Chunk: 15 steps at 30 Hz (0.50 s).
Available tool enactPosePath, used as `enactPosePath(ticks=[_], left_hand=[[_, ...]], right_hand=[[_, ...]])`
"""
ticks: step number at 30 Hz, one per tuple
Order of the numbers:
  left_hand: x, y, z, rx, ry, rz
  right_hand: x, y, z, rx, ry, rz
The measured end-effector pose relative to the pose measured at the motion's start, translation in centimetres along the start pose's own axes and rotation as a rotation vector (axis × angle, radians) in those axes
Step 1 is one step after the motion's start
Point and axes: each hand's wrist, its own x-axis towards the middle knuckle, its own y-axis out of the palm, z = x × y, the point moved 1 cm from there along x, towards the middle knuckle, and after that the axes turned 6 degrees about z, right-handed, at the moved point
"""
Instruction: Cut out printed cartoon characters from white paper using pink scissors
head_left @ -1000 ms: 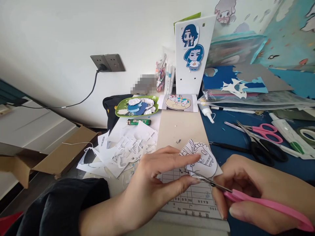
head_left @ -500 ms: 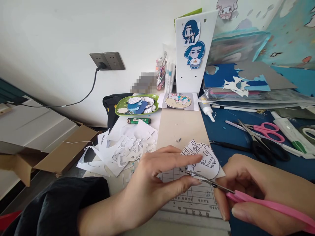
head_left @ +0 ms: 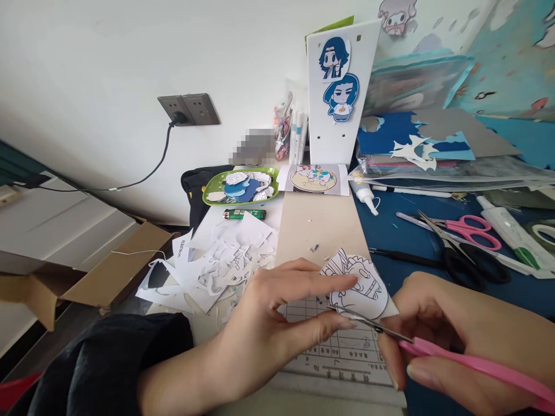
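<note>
My left hand (head_left: 269,323) pinches a small paper cut-out of a line-drawn cartoon face (head_left: 362,286) between thumb and fingers, holding it above the desk. My right hand (head_left: 455,341) is wrapped round pink-handled scissors (head_left: 437,349), whose thin blades reach the lower edge of the cut-out. Under the hands lies a printed sheet with a grid (head_left: 342,349).
A heap of white paper scraps (head_left: 217,263) lies to the left, with a green lighter (head_left: 244,214) and a green tray of cut figures (head_left: 241,188) behind it. Black scissors (head_left: 459,260), pink scissors (head_left: 463,228), glue (head_left: 363,195) and pens lie on the blue mat (head_left: 403,231). An open cardboard box (head_left: 95,271) stands at left.
The cut-out has turned a little in my left fingers and the scissor blades have shifted slightly along its lower edge. The view has barely moved.
</note>
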Motion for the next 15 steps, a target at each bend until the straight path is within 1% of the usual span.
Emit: enactPosePath(ticks=[10, 15], left_hand=[[-0.01, 0.02, 0.24, -0.055, -0.031, 0.026], [-0.13, -0.02, 0.21, -0.062, -0.055, 0.032]], right_hand=[[-0.05, 0.15, -0.75, 0.018, -0.030, 0.004], [-0.08, 0.07, -0.91, 0.025, -0.062, -0.047]])
